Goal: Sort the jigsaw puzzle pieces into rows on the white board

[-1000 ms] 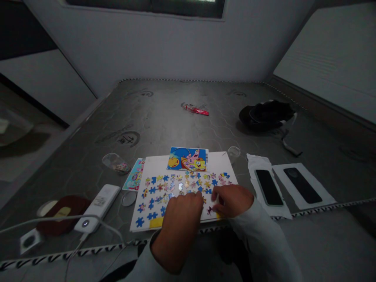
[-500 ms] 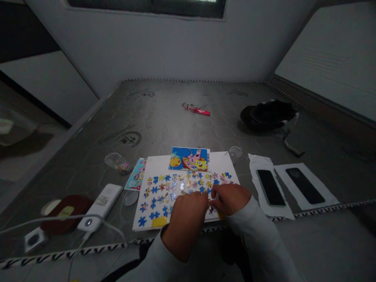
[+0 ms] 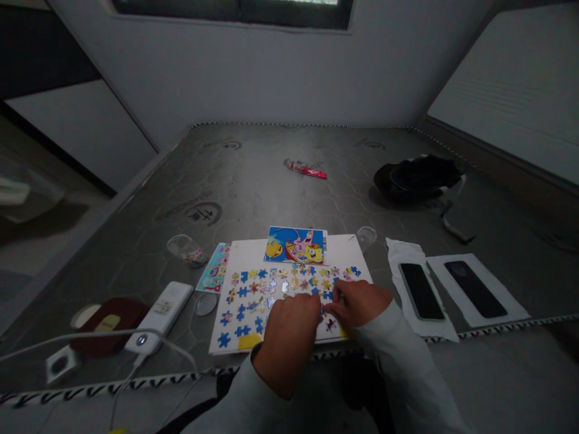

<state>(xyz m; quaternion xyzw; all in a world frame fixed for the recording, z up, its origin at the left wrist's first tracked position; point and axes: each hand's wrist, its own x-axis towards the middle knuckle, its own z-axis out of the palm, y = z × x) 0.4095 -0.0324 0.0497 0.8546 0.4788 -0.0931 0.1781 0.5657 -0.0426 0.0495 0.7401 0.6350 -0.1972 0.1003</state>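
Note:
Many loose jigsaw puzzle pieces (image 3: 242,292), mostly blue, yellow and pink, lie spread on a white board (image 3: 246,250). A blue cartoon picture card (image 3: 296,245) rests at the board's far side. Over the near part of the board, my left hand (image 3: 293,322) is closed, back up, its fingertips hidden beneath it. My right hand (image 3: 359,301) is just beside it, thumb and forefinger pinched on what looks like a small puzzle piece (image 3: 322,309) between the hands. Several pieces around and under the hands are partly covered.
Left of the board are a clear cup (image 3: 187,251) with pieces inside, a second card (image 3: 214,268), a round lid (image 3: 205,304) and a white power bank (image 3: 160,316) with a cable. To the right lie two phones (image 3: 421,292) on white paper; farther back, a black bag (image 3: 418,178).
The view has shifted slightly, moving everything a little rightward. My right hand's fingers have drawn a bit apart from my left hand; my left hand keeps nearly the same pose.

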